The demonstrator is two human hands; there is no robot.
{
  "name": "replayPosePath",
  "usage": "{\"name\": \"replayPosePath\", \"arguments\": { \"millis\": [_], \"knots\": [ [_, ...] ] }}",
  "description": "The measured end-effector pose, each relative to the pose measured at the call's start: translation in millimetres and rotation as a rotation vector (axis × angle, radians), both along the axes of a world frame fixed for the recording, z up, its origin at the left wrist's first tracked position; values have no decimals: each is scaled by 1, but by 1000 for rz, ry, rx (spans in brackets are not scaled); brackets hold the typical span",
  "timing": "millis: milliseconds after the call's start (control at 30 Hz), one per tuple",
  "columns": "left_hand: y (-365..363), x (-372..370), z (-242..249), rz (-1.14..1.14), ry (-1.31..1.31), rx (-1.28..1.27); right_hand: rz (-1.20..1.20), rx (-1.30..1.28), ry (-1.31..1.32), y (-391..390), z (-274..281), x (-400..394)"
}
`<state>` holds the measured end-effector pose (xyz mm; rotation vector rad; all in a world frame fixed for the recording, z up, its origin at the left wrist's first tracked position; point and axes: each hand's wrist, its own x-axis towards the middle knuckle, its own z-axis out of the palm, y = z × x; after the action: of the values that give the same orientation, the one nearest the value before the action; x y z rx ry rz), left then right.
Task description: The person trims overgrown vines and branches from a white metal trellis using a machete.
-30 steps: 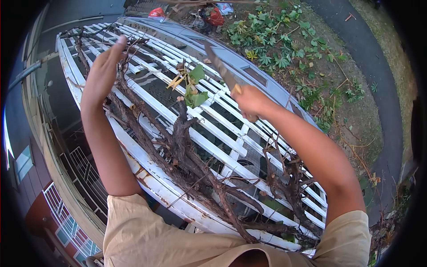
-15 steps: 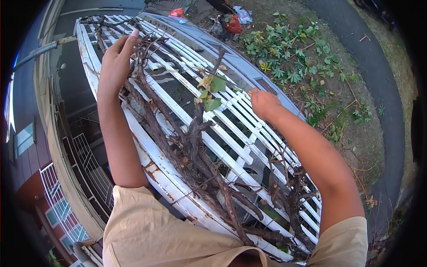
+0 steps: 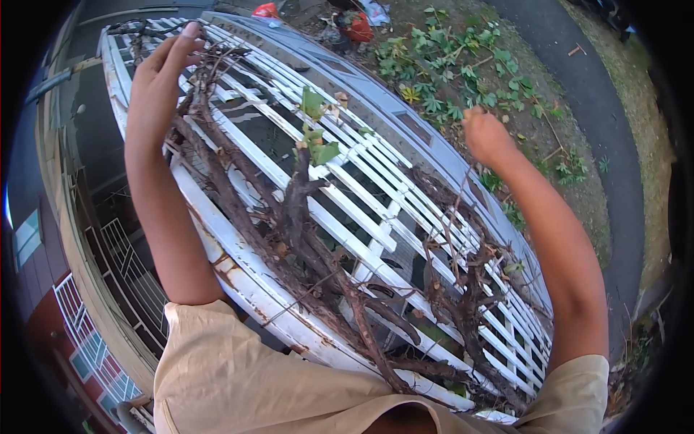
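My left hand (image 3: 160, 76) is raised over the far left end of a white slatted frame (image 3: 361, 257), beside a tangle of thin twigs (image 3: 217, 61). Its fingers are curled and the thumb points up; what lies inside the grip is hidden. My right hand (image 3: 488, 137) is a closed fist, held out past the right side of the slats. Whatever it pinches is too small to make out. Thick brown vine stems (image 3: 293, 210) run along the frame between my arms, with a few green leaves (image 3: 322, 152) on one upright stub.
More gnarled stems (image 3: 473, 296) lie on the slats near my right elbow. A bluish roof edge (image 3: 434, 145) borders the frame. Cut leafy vines (image 3: 448, 65) lie on the ground below, near a red bag (image 3: 356, 27) and a dark path (image 3: 578, 108).
My right hand has moved outward to the right, from over the slats to beyond their edge. The view has shifted slightly, and my left hand stays near the same far twigs.
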<state>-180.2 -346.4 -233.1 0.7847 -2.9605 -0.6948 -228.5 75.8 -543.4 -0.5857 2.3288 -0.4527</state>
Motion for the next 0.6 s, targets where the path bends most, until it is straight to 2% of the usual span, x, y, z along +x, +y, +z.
{"name": "replayPosePath", "arguments": {
  "millis": [33, 67, 100, 133, 167, 200, 267, 300, 367, 467, 500, 533, 567, 600],
  "knots": [
    [0, 0, -1, -15, -23, -1, 16, -1, -80, -16, 15, 13],
    [2, 0, -2, -5, -55, 0, 157, -108, -99, -24, 47, 29],
    [3, -1, -5, -12, -70, -7, 179, -223, -91, -32, 43, 52],
    [3, -1, -6, -17, -81, -23, 305, -225, -133, -43, 46, 68],
    [0, -1, -12, -23, -89, -30, 327, -167, -317, -56, 76, 72],
    [-6, -2, -24, -57, -113, -35, 367, -163, -361, -59, 97, 75],
    [-7, 0, -46, -105, -156, -40, 430, -141, -328, -60, 59, 86],
    [-4, 1, -55, -133, -223, -21, 418, -147, -335, -53, 59, 83],
    [5, -3, -71, -254, -313, 16, 329, -161, -237, -38, 66, 68],
    [-1, -2, -111, -308, -518, 122, 64, -73, -63, 5, 54, 56],
    [0, 3, -130, -298, -626, 166, -16, -21, 1, 30, 56, 42],
    [6, -7, -135, -343, -936, 151, -164, -7, -5, 61, 66, 28],
    [12, -14, -135, -554, -1035, 23, -278, 30, -37, 89, 85, 16],
    [18, -16, -136, -761, -1128, -103, -331, 17, 51, 123, 89, 12]
  ]
}}
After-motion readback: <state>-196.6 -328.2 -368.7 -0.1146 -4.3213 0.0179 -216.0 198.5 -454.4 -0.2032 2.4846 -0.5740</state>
